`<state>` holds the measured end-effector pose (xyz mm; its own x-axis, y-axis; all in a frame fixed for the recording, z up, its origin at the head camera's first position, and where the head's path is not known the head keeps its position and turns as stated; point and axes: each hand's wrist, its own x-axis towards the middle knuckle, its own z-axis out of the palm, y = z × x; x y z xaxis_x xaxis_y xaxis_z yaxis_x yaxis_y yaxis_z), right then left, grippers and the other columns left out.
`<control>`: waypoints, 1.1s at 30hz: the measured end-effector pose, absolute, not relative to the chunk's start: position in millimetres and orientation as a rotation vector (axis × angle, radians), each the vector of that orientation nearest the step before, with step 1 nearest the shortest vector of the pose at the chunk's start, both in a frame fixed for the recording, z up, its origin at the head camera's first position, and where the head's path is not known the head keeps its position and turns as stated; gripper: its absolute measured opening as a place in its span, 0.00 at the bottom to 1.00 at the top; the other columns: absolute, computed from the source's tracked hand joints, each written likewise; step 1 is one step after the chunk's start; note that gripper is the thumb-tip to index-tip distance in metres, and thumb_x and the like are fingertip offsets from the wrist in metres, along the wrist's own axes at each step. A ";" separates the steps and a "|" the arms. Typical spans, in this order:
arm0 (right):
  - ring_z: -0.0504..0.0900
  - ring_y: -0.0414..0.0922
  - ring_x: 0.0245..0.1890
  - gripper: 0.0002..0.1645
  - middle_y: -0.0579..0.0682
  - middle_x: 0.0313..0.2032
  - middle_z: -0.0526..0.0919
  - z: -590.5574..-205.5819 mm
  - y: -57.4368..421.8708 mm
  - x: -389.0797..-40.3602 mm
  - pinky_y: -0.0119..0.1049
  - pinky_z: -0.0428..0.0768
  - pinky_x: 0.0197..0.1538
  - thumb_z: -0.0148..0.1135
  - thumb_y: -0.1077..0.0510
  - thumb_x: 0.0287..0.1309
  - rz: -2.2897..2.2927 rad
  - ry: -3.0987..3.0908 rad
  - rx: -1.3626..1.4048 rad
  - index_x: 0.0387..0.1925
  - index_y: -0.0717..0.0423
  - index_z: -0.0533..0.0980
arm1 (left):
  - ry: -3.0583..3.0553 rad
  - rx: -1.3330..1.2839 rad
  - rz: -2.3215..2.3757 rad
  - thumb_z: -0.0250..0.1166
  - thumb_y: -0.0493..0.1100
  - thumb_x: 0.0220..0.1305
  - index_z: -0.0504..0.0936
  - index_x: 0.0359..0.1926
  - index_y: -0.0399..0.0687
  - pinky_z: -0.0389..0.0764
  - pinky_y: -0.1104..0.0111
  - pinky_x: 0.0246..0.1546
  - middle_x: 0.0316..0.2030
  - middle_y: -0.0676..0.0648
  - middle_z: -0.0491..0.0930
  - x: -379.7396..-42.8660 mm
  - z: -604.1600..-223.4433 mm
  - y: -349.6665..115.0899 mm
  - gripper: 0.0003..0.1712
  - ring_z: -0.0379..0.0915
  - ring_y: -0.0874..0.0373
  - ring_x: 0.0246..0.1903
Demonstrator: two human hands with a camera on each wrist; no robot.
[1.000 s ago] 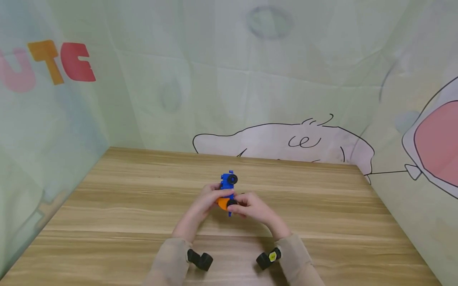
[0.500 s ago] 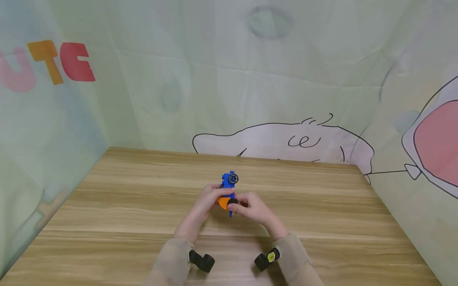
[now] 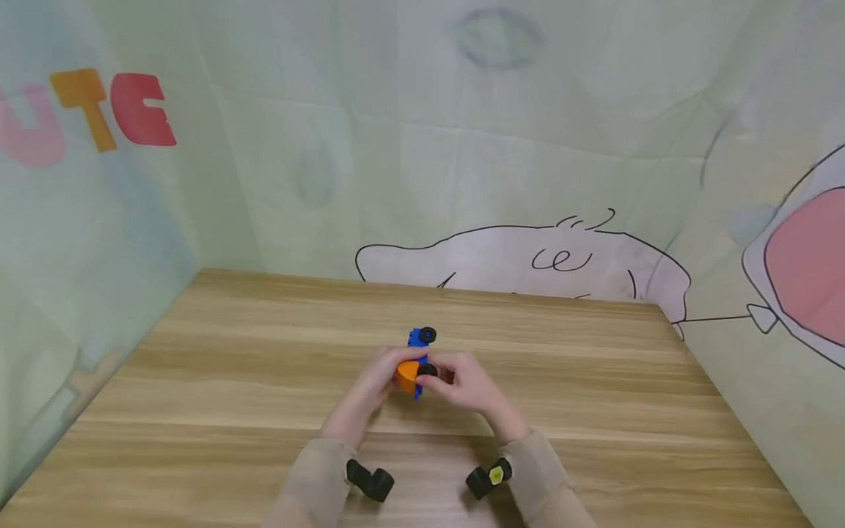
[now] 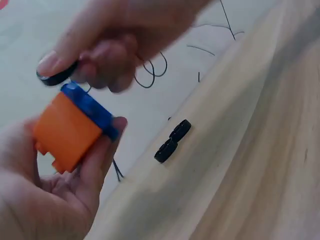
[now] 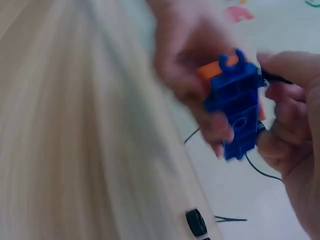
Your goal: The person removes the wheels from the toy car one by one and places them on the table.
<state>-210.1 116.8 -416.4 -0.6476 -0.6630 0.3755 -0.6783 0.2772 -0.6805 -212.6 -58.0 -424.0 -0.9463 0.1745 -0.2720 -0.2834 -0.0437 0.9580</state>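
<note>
A small toy car with a blue chassis and an orange block on its near end is held in my left hand, over the middle of the table. One black wheel sits at the car's far end. My right hand pinches another black wheel between thumb and fingers at the car's near right side, right by the blue edge. In the right wrist view the car's blue underside, with a clip-like end, faces the camera.
Two black wheels stand close together on the wooden table, seen in the left wrist view. A printed cloth backdrop rises behind the table. Dark wrist cameras are strapped over both sleeves.
The toy car has tilted in my left hand: its far end sits lower and more of the orange block shows. My right hand stays at the near wheel.
</note>
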 end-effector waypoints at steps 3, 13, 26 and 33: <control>0.62 0.28 0.18 0.21 0.45 0.15 0.69 -414.7 119.2 -210.7 0.23 0.61 0.22 0.59 0.49 0.66 1.367 -2.493 1.299 0.22 0.58 0.71 | 1.913 -0.114 2.070 0.64 0.46 0.62 0.82 0.45 0.28 0.77 0.75 0.29 0.26 0.53 0.83 -213.8 -424.8 -55.9 0.22 0.77 0.64 0.25; 0.69 0.30 0.19 0.40 0.50 0.19 0.78 -415.8 121.8 -213.5 0.25 0.68 0.21 0.44 0.26 0.59 1.396 -2.541 1.263 0.25 0.59 0.76 | 1.952 -0.157 2.064 0.64 0.45 0.61 0.79 0.49 0.27 0.74 0.75 0.28 0.27 0.52 0.83 -214.1 -420.0 -60.2 0.24 0.76 0.65 0.25; 0.67 0.30 0.19 0.38 0.50 0.19 0.78 -415.3 125.1 -211.9 0.25 0.65 0.22 0.46 0.28 0.63 1.390 -2.568 1.220 0.25 0.59 0.76 | 1.934 -0.174 2.084 0.66 0.44 0.59 0.79 0.49 0.27 0.75 0.75 0.27 0.26 0.52 0.83 -213.7 -419.6 -58.2 0.24 0.77 0.65 0.25; 0.68 0.30 0.19 0.39 0.50 0.19 0.79 -414.2 127.1 -211.7 0.25 0.65 0.22 0.45 0.28 0.62 1.398 -2.572 1.208 0.25 0.59 0.76 | 1.931 -0.193 2.083 0.67 0.45 0.59 0.78 0.51 0.27 0.76 0.74 0.30 0.29 0.50 0.84 -214.3 -419.9 -58.8 0.26 0.78 0.62 0.28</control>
<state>-211.7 127.1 -414.2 -0.7088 -0.6307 0.3160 -0.6083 0.3196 -0.7265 -214.3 -58.8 -419.9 -0.9477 0.1229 -0.2945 -0.3029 -0.0566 0.9513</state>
